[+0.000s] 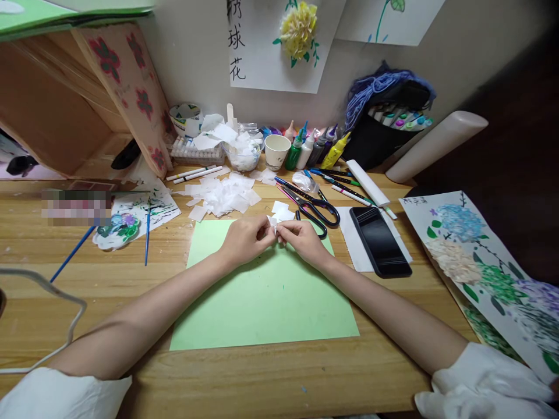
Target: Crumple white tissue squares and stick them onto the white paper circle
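The paper scrap [272, 221], pinched by left hand [245, 240] and right hand [302, 241] over the green sheet [262, 308] far side, is best handled lightly.

Paper bit [272, 221] partly hidden by L hand [247, 238] & R hand [304, 240]; flower pic [495, 265] cut off @ R edge.

A craft desk [244, 375] is indicated by scissors [302, 203] just beyond the right hand [303, 240], squeeze bottles [294, 153] farther off, and a flower collage [463, 224] rightward.

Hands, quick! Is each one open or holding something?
Left hand: closed, pinching a small piece of white paper.
Right hand: closed, pinching too, seemingly the same piece.
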A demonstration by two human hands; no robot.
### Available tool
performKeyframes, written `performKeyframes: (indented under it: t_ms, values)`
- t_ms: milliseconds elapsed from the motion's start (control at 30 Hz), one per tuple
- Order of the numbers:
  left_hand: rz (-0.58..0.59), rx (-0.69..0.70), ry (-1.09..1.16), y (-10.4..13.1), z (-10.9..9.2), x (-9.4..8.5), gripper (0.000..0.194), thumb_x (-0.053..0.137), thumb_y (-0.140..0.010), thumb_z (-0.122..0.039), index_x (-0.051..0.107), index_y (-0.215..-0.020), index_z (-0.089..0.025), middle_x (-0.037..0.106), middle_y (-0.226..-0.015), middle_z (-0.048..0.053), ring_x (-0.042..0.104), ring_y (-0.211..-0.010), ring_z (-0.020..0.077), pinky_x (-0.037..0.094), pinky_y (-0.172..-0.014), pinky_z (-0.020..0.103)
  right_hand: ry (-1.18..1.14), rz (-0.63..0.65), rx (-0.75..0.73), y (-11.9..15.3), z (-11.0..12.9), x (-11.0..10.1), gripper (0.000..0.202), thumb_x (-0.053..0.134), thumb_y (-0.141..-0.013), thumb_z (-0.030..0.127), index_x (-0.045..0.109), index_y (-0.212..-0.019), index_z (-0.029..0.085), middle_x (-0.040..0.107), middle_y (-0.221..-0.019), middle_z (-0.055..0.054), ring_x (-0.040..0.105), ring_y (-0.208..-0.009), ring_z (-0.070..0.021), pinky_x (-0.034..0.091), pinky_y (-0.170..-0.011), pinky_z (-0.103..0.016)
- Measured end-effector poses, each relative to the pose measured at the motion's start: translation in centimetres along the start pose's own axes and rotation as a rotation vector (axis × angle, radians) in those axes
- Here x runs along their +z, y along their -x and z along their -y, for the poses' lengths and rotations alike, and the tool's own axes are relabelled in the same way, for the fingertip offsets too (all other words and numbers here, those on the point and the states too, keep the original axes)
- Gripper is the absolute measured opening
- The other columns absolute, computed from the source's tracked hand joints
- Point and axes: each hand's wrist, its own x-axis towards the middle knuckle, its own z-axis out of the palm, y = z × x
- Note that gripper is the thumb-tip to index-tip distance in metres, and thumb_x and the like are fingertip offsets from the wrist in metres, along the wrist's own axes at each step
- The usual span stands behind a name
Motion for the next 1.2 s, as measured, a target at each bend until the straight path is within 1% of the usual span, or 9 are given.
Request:
performKeyframes:
  t_ms: [167, 233, 333, 433, 533, 667, 833, 1033, 1200]
  values:
    - [-0.012, 0.002, -0.002, 0.08, 0.14, 0.1, 0.023, 0.042, -0.085, -0.03, 0.047, -0.066, -0.017, 0.052, -0.057, -0.002, 0.042, -0.051, 0.0092, 0.029, -0.053, 0.023, -0.001, -0.018, -0.007, 0.0, 0.0, 0.04, 0.033, 0.049, -0.082, 0.035, 0.048, -0.054, 0.017, 0.044, -0.052, 0.003, 0.04, -0.052, -0.0094, 0.031, -0.052, -0.024]
    - [-0.049, 0.02, -0.005, 0.07, 0.17, 0.17, 0.021, 0.043, -0.085, -0.031, 0.048, -0.069, -0.017, 0.053, -0.06, -0.002, 0.044, -0.053, 0.0096, 0.03, -0.053, 0.023, -0.016, -0.045, -0.008, 0.0, -0.05, 0.08, 0.033, 0.05, -0.082, 0.036, 0.05, -0.055, 0.017, 0.045, -0.052, 0.003, 0.041, -0.052, -0.0093, 0.032, -0.052, -0.023]
    - [-0.139, 0.06, -0.014, 0.03, 0.18, 0.24, 0.017, 0.048, -0.084, -0.032, 0.05, -0.077, -0.016, 0.055, -0.066, -0.001, 0.048, -0.059, 0.0106, 0.034, -0.057, 0.023, -0.036, -0.115, 0.01, 0.0, -0.16, 0.16, 0.03, 0.054, -0.079, 0.038, 0.056, -0.059, 0.016, 0.047, -0.051, 0.003, 0.041, -0.049, -0.0092, 0.032, -0.049, -0.023]
    - [-0.202, 0.1, -0.025, 0.01, 0.11, 0.2, 0.013, 0.048, -0.084, -0.029, 0.052, -0.082, -0.016, 0.057, -0.071, 0.0, 0.051, -0.066, 0.0117, 0.037, -0.061, 0.024, -0.063, -0.188, 0.025, -0.02, -0.32, 0.25, 0.025, 0.058, -0.076, 0.037, 0.062, -0.064, 0.015, 0.054, -0.055, 0.001, 0.042, -0.046, -0.0087, 0.033, -0.046, -0.023]
    - [-0.237, 0.137, -0.045, 0.01, 0.06, 0.14, 0.014, 0.048, -0.085, -0.028, 0.057, -0.086, -0.017, 0.059, -0.077, 0.002, 0.053, -0.072, 0.0131, 0.039, -0.065, 0.025, -0.058, -0.251, 0.0, -0.04, -0.47, 0.32, 0.02, 0.062, -0.074, 0.034, 0.066, -0.07, 0.015, 0.061, -0.063, -0.001, 0.045, -0.047, -0.0088, 0.036, -0.046, -0.023]
    - [-0.231, 0.173, -0.033, 0.05, 0.2, 0.24, 0.016, 0.051, -0.083, -0.03, 0.06, -0.088, -0.017, 0.06, -0.081, 0.004, 0.054, -0.077, 0.0145, 0.041, -0.068, 0.027, -0.033, -0.285, -0.035, -0.03, -0.51, 0.38, 0.014, 0.063, -0.073, 0.029, 0.067, -0.071, 0.016, 0.065, -0.069, -0.002, 0.049, -0.051, -0.0093, 0.038, -0.048, -0.023]
    - [-0.225, 0.195, 0.006, 0.2, 0.58, 0.54, 0.018, 0.052, -0.083, -0.029, 0.063, -0.089, -0.017, 0.063, -0.082, 0.005, 0.056, -0.077, 0.0147, 0.044, -0.069, 0.027, -0.003, -0.305, -0.034, 0.16, -0.28, 0.47, 0.011, 0.064, -0.072, 0.026, 0.067, -0.07, 0.016, 0.066, -0.071, -0.003, 0.054, -0.056, -0.0112, 0.04, -0.05, -0.024]
    - [-0.198, 0.211, 0.037, 0.29, 0.62, 0.57, 0.021, 0.05, -0.083, -0.025, 0.066, -0.093, -0.016, 0.065, -0.085, 0.006, 0.058, -0.078, 0.0149, 0.046, -0.071, 0.028, 0.003, -0.315, -0.027, 0.24, -0.25, 0.52, 0.012, 0.066, -0.07, 0.028, 0.066, -0.07, 0.016, 0.066, -0.07, -0.003, 0.054, -0.056, -0.0113, 0.04, -0.049, -0.024]
    - [-0.142, 0.184, 0.035, 0.21, 0.36, 0.31, 0.023, 0.048, -0.084, -0.026, 0.068, -0.089, -0.015, 0.065, -0.087, 0.007, 0.058, -0.08, 0.0162, 0.045, -0.072, 0.029, 0.019, -0.318, -0.056, 0.25, -0.25, 0.55, 0.011, 0.066, -0.07, 0.027, 0.064, -0.069, 0.016, 0.064, -0.07, -0.002, 0.054, -0.059, -0.0109, 0.041, -0.052, -0.023]
